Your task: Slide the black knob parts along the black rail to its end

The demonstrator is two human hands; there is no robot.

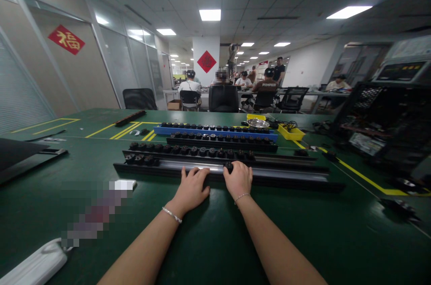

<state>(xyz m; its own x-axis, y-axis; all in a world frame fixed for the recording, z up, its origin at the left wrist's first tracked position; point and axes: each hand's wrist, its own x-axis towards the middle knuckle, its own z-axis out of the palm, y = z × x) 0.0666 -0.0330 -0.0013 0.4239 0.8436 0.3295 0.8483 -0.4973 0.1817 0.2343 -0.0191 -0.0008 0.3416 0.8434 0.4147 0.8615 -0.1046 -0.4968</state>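
A long black rail (289, 176) with a silver channel lies across the green table in front of me. My left hand (192, 186) rests flat on its near edge, fingers stretched onto the silver channel. My right hand (238, 178) is closed on a small black knob-like part (229, 166) sitting in the channel. Three black parts (139, 158) sit at the rail's left end. Behind it lies a second black rail (191, 151) carrying a row of several black parts.
Farther back lie another black rail (222, 140) and a blue rail (215, 131), both loaded with parts. A yellow tray (291, 133) and metal bowl (257, 123) stand at back right, black equipment (384, 123) at right, a white object (33, 267) near left. Several people sit at distant desks.
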